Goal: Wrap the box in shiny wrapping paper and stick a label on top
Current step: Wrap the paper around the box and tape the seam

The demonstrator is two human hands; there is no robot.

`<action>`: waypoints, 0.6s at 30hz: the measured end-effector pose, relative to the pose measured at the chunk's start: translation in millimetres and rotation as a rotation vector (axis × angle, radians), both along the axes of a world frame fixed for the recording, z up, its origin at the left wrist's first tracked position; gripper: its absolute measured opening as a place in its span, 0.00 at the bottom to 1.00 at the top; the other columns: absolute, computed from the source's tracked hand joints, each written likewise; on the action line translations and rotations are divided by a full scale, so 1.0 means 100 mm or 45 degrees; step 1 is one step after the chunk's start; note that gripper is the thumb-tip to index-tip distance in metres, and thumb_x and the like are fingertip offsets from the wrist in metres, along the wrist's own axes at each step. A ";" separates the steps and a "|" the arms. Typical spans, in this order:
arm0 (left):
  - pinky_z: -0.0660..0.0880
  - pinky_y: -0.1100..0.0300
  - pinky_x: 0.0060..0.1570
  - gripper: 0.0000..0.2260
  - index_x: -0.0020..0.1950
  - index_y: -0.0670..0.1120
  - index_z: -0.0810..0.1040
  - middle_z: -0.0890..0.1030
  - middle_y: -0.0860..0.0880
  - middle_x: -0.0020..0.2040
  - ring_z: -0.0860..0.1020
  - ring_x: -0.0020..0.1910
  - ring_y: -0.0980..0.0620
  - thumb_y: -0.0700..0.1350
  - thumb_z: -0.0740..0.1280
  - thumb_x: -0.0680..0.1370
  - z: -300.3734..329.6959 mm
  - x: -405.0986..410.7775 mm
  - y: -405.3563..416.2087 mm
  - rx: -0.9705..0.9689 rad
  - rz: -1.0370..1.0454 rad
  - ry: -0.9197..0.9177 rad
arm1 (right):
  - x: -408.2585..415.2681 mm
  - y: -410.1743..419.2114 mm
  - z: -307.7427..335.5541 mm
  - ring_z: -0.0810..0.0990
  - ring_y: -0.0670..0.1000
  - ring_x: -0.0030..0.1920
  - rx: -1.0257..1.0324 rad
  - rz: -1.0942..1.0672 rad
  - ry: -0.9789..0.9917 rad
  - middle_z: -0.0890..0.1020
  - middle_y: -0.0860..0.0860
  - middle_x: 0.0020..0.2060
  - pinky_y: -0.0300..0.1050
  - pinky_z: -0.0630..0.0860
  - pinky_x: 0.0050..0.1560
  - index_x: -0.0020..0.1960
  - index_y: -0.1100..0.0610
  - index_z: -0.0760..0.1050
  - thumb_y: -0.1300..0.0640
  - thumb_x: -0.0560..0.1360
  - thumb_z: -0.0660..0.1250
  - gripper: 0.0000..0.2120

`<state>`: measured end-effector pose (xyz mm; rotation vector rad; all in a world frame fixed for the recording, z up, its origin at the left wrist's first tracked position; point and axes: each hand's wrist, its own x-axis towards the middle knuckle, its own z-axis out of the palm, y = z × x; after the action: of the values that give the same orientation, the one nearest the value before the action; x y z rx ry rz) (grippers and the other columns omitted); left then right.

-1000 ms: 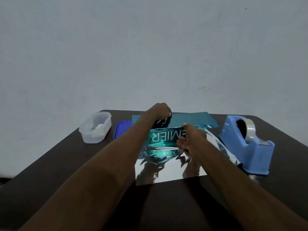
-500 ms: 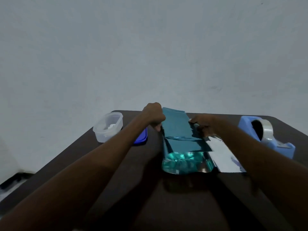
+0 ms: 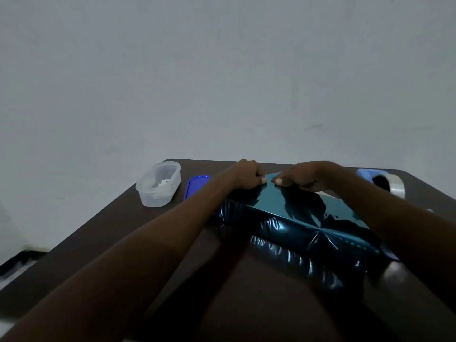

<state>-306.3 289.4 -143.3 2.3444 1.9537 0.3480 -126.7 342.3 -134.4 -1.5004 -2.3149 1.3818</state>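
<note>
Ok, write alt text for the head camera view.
Both hands, left hand and right hand, pinch the far edge of teal shiny wrapping paper folded over a box on a dark table. A clear tub, blue lid and tape dispenser sit behind.

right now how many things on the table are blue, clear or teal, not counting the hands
blue: 2, the flat blue plastic lid and the light blue tape dispenser
clear: 1, the clear plastic tub
teal: 1, the box covered in shiny teal wrapping paper
total: 4
</note>
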 end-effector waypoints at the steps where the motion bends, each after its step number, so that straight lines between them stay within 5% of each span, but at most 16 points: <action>1: 0.68 0.61 0.46 0.14 0.56 0.42 0.83 0.84 0.43 0.51 0.79 0.49 0.46 0.49 0.64 0.80 -0.01 -0.02 -0.01 0.000 0.001 -0.019 | 0.01 0.02 -0.01 0.77 0.56 0.50 0.076 0.006 -0.011 0.80 0.64 0.55 0.49 0.75 0.58 0.58 0.65 0.77 0.56 0.83 0.60 0.14; 4: 0.66 0.63 0.37 0.14 0.54 0.43 0.84 0.82 0.48 0.41 0.77 0.41 0.52 0.52 0.66 0.79 0.01 -0.08 -0.08 -0.025 0.006 -0.097 | 0.04 0.07 0.00 0.78 0.54 0.43 0.355 -0.048 -0.065 0.83 0.58 0.47 0.46 0.76 0.45 0.55 0.64 0.81 0.48 0.78 0.68 0.18; 7: 0.72 0.63 0.42 0.12 0.54 0.48 0.85 0.84 0.50 0.46 0.79 0.45 0.52 0.53 0.68 0.78 0.05 -0.12 -0.11 -0.141 -0.004 -0.199 | 0.04 0.03 -0.05 0.79 0.55 0.47 0.408 -0.033 -0.260 0.81 0.56 0.49 0.48 0.76 0.49 0.58 0.62 0.79 0.48 0.81 0.62 0.18; 11: 0.71 0.61 0.45 0.12 0.56 0.49 0.84 0.84 0.50 0.49 0.78 0.47 0.53 0.52 0.69 0.77 0.08 -0.10 -0.17 -0.247 -0.072 -0.263 | -0.03 -0.05 -0.10 0.75 0.58 0.64 0.472 0.061 -0.499 0.74 0.56 0.68 0.47 0.72 0.64 0.70 0.60 0.73 0.62 0.82 0.56 0.18; 18: 0.73 0.61 0.44 0.11 0.54 0.49 0.85 0.82 0.58 0.40 0.73 0.35 0.63 0.52 0.69 0.77 0.10 -0.04 -0.20 -0.289 -0.058 -0.272 | -0.14 -0.05 -0.08 0.71 0.57 0.68 0.478 0.251 -0.606 0.71 0.57 0.71 0.41 0.66 0.62 0.74 0.58 0.67 0.64 0.83 0.53 0.21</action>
<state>-310.2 269.7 -132.9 2.1116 1.7404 0.3379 -141.1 337.7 -141.9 -1.6435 -2.8547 0.5917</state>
